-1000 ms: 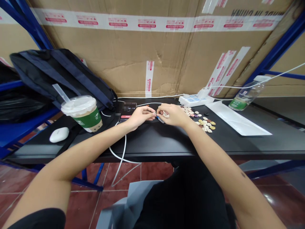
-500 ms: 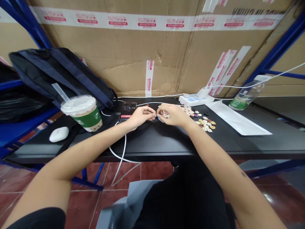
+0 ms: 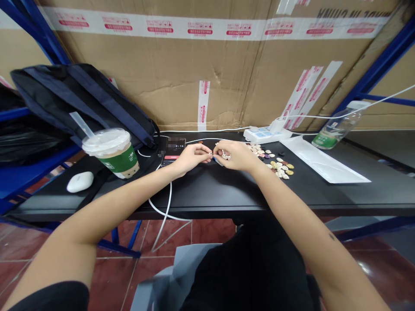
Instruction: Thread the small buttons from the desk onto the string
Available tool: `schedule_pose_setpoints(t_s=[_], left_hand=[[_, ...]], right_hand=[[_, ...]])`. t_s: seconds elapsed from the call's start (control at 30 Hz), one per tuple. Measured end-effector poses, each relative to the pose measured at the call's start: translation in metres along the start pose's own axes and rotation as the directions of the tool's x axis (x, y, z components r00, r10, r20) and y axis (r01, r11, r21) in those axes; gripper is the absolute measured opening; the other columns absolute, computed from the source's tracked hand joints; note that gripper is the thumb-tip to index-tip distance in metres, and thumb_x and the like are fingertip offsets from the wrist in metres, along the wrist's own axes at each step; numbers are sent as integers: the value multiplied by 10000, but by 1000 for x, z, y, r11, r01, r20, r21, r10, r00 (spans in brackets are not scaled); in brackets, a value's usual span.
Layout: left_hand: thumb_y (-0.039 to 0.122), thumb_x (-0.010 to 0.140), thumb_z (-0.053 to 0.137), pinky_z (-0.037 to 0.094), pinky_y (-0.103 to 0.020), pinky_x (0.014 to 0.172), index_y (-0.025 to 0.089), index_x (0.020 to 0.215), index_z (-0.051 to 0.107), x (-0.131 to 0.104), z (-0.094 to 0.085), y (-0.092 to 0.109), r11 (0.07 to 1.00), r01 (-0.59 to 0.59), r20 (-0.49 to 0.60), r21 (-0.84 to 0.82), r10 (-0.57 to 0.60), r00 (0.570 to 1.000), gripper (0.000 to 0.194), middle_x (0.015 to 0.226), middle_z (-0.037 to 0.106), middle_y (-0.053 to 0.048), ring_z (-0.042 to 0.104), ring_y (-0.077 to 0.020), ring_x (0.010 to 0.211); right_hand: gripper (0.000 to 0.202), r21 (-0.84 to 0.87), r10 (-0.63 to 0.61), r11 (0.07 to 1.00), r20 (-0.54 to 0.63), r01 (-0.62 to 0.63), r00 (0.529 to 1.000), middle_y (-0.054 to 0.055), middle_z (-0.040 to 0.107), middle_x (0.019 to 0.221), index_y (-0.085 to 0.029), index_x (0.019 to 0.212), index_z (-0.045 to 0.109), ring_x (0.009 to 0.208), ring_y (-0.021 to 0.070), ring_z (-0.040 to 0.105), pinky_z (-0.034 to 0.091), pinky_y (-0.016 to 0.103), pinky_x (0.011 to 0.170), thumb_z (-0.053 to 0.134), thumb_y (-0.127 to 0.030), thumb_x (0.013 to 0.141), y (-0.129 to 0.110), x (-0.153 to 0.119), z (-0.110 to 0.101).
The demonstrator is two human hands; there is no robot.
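Above the black tabletop (image 3: 201, 190), my two hands almost meet. My left hand (image 3: 193, 159) pinches a tiny pale bead-like piece (image 3: 211, 153) between thumb and fingertips; its exact kind is too small to tell. Closed fingers of my right hand (image 3: 238, 155) hold a small cluster of whitish beads (image 3: 225, 155). A bit of something blue (image 3: 218, 161) shows under the right fingertips, mostly hidden. Just beyond that hand lies a spread of small oval pieces (image 3: 282, 167) in cream, yellow, brown and purple, partly covered by the hand.
Left of my hands are a phone (image 3: 175, 149), a lidded drink cup (image 3: 112, 151), a white earphone case (image 3: 80, 182) and a backpack (image 3: 87, 99). At right lie a white tray-like sheet (image 3: 324, 160), a power strip (image 3: 259, 136) and a bottle (image 3: 337, 125). A white cable (image 3: 169, 198) hangs over the edge.
Both hands keep nearly the same place and grip. The view shifts very slightly; nothing is visibly picked up or let go.
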State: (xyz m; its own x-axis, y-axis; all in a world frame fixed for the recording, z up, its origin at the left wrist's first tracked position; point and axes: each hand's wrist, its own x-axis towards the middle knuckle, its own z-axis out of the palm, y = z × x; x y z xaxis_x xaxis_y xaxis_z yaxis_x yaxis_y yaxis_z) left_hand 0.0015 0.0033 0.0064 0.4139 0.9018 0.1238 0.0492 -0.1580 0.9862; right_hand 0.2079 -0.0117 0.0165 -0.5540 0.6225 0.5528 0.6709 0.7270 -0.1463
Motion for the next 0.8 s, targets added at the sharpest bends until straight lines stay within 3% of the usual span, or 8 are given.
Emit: schedule_pose_setpoints(t_s=[0.6, 0.8], left_hand=[[233, 759, 822, 580, -357, 821, 97, 855, 671, -2, -1, -1, 999, -49, 10, 16, 49, 999, 225, 813, 745, -77, 699, -145, 745], [277, 766, 818, 568, -359, 845, 101, 896, 675, 2, -5, 0, 998, -56, 17, 29, 55, 998, 261, 819, 752, -91, 712, -162, 787]], right_hand=[[116, 163, 45, 986, -7, -43, 999, 26, 689, 836, -190, 902, 711, 700, 143, 567, 405, 264, 691, 598, -209, 887, 5, 0, 4], [191, 78, 98, 992, -3, -97, 995, 33, 707, 890, -201, 1007, 708, 753, 160, 600, 405, 274, 707, 587, -319, 917, 1, -1, 0]])
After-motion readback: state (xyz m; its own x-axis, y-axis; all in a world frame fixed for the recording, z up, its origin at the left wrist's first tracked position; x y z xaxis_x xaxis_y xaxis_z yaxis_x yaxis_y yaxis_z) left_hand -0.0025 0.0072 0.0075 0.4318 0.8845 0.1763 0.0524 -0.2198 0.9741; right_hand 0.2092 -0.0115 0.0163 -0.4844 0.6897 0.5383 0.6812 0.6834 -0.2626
